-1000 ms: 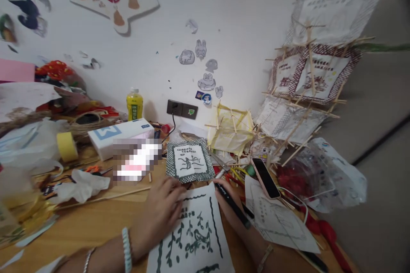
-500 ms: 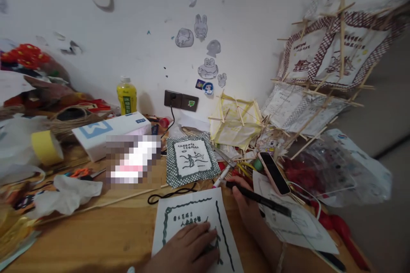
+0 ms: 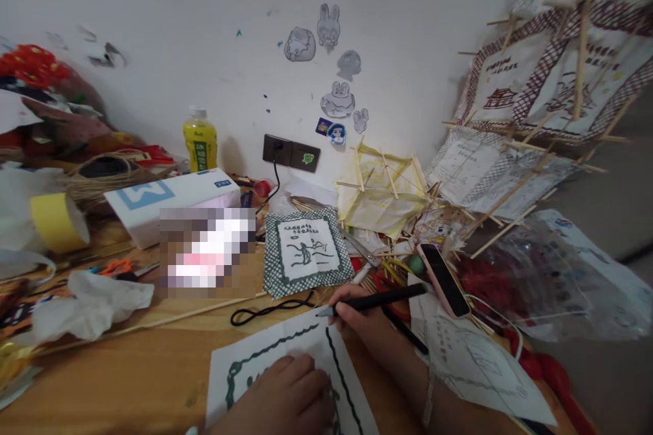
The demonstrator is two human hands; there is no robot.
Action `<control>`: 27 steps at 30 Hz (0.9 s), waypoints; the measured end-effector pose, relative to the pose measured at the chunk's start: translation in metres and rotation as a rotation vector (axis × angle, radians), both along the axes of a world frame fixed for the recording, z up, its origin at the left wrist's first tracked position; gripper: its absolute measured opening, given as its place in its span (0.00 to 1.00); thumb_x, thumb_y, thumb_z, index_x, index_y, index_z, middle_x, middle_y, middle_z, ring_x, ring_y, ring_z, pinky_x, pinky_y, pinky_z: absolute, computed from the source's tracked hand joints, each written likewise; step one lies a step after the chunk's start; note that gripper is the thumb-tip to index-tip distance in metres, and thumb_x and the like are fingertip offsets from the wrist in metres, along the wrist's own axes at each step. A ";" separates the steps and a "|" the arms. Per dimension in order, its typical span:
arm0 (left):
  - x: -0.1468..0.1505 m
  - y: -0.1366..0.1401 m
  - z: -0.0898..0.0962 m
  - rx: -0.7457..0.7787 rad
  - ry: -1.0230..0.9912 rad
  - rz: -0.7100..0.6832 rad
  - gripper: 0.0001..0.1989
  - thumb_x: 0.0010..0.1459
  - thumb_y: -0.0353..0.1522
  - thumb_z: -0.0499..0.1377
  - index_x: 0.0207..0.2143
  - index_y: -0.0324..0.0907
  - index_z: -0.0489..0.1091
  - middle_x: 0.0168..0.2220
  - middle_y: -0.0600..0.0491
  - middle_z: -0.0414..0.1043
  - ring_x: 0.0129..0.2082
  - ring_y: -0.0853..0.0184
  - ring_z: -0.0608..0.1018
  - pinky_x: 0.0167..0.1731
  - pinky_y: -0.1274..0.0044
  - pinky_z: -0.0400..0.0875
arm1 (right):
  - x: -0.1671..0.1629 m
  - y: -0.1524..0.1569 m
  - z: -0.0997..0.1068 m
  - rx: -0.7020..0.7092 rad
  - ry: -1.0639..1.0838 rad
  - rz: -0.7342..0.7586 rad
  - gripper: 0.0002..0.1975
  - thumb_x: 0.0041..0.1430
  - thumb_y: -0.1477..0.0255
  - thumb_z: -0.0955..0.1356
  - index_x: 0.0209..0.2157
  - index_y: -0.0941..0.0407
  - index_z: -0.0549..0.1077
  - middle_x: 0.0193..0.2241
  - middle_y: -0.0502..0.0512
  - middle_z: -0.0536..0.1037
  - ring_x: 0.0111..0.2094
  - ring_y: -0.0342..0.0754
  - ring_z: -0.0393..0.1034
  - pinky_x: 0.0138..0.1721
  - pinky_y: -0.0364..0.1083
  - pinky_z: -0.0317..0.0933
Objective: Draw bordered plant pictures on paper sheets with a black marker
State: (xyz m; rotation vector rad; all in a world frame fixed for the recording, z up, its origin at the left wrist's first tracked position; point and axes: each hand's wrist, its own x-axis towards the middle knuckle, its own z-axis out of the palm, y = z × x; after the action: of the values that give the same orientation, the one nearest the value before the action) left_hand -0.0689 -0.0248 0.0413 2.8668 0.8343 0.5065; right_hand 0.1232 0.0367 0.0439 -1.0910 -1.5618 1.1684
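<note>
My right hand (image 3: 352,316) grips a black marker pen (image 3: 388,297), its tip by the top right corner of a sheet of white paper (image 3: 245,343). The sheet carries a dark green wavy border and some green marks. Over its middle lies my left hand (image 3: 288,394), fingers slightly bent, covering most of the drawing inside. Just beyond is a finished-looking drawing (image 3: 307,251) with a green cross-hatched frame and writing. Beside my right forearm lies another sketched sheet (image 3: 474,360), partly under a pink-edged phone (image 3: 443,279).
Stick-and-paper lanterns, one yellow (image 3: 380,194) and a tall one (image 3: 515,95), stand at the back right. Scissors (image 3: 364,249) lie before them. On the left are a tissue box (image 3: 168,197), yellow tape (image 3: 58,221), a drink bottle (image 3: 200,143), twine and crumpled tissue (image 3: 92,306).
My right hand has moved left and turned the pen, bringing its tip over the sheet's top right corner. My left hand's fingers have drawn in, and the sheet appears shifted left and rotated.
</note>
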 end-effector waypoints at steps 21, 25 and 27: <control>-0.007 0.008 0.018 -0.075 0.159 -0.044 0.24 0.53 0.25 0.57 0.54 0.37 0.65 0.58 0.40 0.64 0.56 0.49 0.67 0.51 0.58 0.67 | -0.012 0.003 0.002 0.171 -0.329 -0.067 0.08 0.54 0.73 0.62 0.22 0.54 0.64 0.20 0.46 0.66 0.24 0.44 0.61 0.26 0.42 0.55; -0.008 0.006 0.011 -0.064 0.127 -0.031 0.23 0.54 0.27 0.58 0.53 0.38 0.65 0.57 0.42 0.65 0.56 0.50 0.67 0.52 0.59 0.66 | -0.012 0.003 0.001 0.170 -0.339 -0.053 0.08 0.53 0.74 0.62 0.21 0.54 0.63 0.19 0.46 0.64 0.23 0.43 0.59 0.25 0.42 0.54; -0.007 0.006 0.011 -0.052 0.135 -0.030 0.22 0.54 0.28 0.58 0.53 0.37 0.66 0.57 0.41 0.65 0.56 0.49 0.67 0.51 0.59 0.67 | -0.012 0.003 0.001 0.163 -0.341 -0.050 0.07 0.53 0.73 0.62 0.22 0.54 0.63 0.20 0.46 0.65 0.24 0.44 0.60 0.26 0.42 0.55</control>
State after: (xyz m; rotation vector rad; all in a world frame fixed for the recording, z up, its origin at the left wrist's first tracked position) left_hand -0.0758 -0.0190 0.0526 2.8863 0.8097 0.2861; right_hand 0.1108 0.0393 0.0451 -1.2585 -1.8416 0.8345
